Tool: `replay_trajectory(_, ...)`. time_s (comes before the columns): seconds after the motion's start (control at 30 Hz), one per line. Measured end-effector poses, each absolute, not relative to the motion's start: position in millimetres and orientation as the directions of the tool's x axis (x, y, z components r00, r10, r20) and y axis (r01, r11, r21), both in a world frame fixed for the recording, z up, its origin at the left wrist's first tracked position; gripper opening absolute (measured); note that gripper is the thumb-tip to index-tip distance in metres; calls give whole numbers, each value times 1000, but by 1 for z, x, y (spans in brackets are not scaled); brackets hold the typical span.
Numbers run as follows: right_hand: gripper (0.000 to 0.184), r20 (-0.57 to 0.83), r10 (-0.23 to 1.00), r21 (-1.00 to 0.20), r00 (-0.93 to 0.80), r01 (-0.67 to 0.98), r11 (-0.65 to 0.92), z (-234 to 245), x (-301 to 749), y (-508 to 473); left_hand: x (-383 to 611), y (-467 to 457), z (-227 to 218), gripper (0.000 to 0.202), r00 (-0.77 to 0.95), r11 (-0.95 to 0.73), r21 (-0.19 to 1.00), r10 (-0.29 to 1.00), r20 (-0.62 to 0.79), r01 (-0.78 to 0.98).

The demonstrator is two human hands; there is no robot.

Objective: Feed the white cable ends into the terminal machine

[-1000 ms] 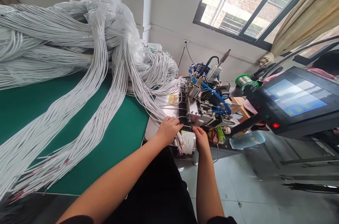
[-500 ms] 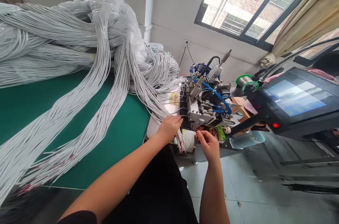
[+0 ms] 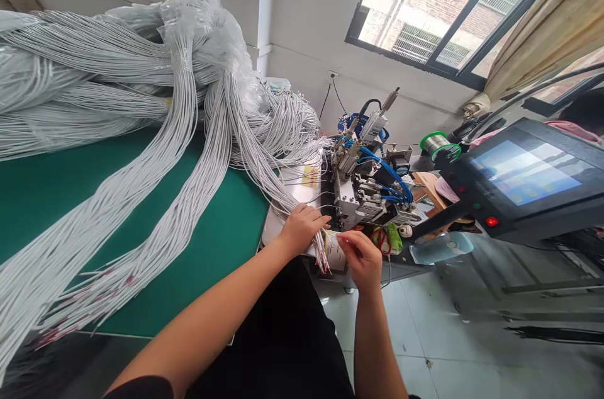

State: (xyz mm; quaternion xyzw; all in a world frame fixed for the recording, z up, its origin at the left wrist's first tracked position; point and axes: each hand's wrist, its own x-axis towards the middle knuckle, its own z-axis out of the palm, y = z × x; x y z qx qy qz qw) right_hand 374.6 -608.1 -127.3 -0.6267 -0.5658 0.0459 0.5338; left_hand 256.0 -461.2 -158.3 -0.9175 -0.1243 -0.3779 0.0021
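Observation:
A bundle of thin white cables [image 3: 264,163] runs down over a pale metal plate, its stripped, reddish ends [image 3: 323,257] hanging past the edge. My left hand [image 3: 304,229] is closed over this bundle just above the ends. Beside it, my right hand [image 3: 363,257] is closed in a pinch, fingertips close to the cable ends. What the pinch holds is too small to make out. Right behind both hands stands a machine [image 3: 352,191] with metal blocks, cylinders and blue air hoses. A white round object with a label [image 3: 335,254] is partly hidden between the hands.
More cable bundles [image 3: 141,179] lie across the green table [image 3: 236,223] at left, some in clear plastic. To the right are a monitor [image 3: 528,172] on an arm, a solder wire spool [image 3: 440,147], a blue bottle [image 3: 441,248] and red-handled scissors [image 3: 384,238].
My right hand has moved left, closer to the cable ends, uncovering the red handles. A thin pale strand now hangs to its right. My left hand has stayed on the bundle.

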Motion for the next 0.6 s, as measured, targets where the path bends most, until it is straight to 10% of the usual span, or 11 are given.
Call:
replay_trajectory(0.23, 31, 286, 496, -952, 820, 301, 52, -147, 380, -596, 256, -462, -156, 20, 624, -972, 148, 232, 746, 184)
replay_trajectory(0.6, 37, 228, 622, -969, 749, 237, 69, -143, 384, -595, 257, -459, -161, 19, 719, -981, 95, 189, 669, 169)
